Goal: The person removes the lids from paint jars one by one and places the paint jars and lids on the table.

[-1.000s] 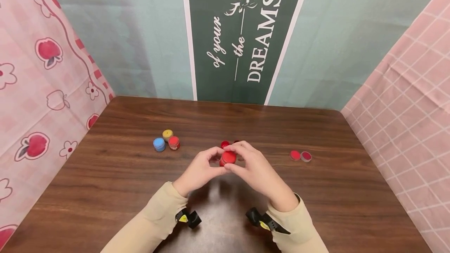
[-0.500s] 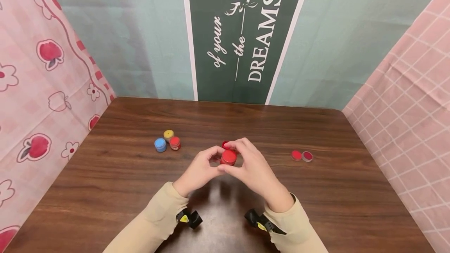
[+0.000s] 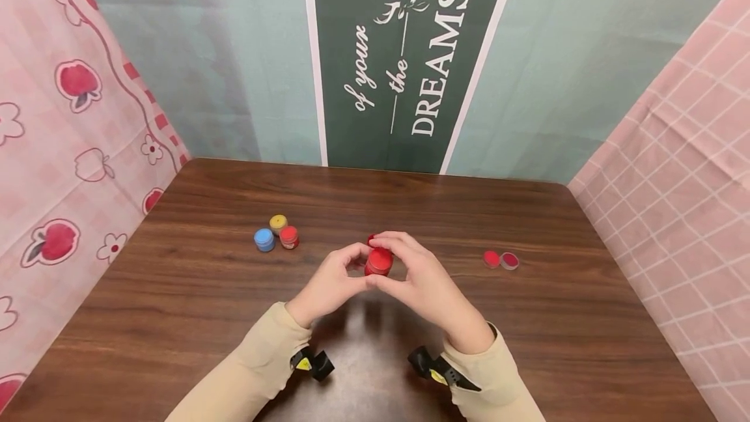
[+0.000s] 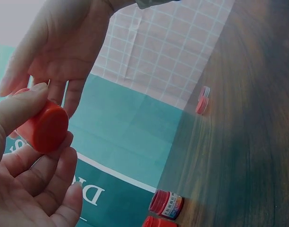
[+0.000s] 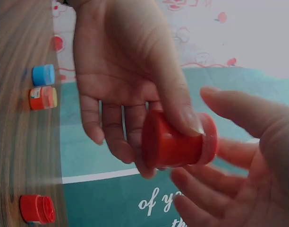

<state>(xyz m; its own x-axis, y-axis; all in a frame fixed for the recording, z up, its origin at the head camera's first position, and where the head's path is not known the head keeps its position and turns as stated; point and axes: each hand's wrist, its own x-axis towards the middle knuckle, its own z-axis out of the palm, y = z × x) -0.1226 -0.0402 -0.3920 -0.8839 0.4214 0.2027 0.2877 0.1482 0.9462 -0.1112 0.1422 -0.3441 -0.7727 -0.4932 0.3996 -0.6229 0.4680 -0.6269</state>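
Note:
My left hand (image 3: 331, 283) holds a small red paint jar (image 3: 379, 262) off the table, pinched between thumb and fingers. In the right wrist view the jar lies sideways, its red lid (image 5: 209, 139) facing the right hand. My right hand (image 3: 430, 285) is spread loosely around the lid end. Its thumb (image 5: 225, 101) stands apart from the lid; its fingers, slightly blurred, are beside and behind it. Just beyond the hands is an open red jar (image 5: 37, 209), mostly covered by the right hand in the head view. A darker red open jar (image 4: 166, 204) stands beside it.
Blue (image 3: 264, 239), yellow (image 3: 278, 224) and red (image 3: 290, 237) lidded jars cluster on the table at left. Two loose lids, one bright red (image 3: 491, 259) and one dark red (image 3: 510, 261), lie at right. Fabric drapes surround the brown table (image 3: 234, 187).
The right hand has shifted and turned slightly around the lid, and now covers the darker open jar behind it. The left hand keeps holding the red jar in nearly the same place.

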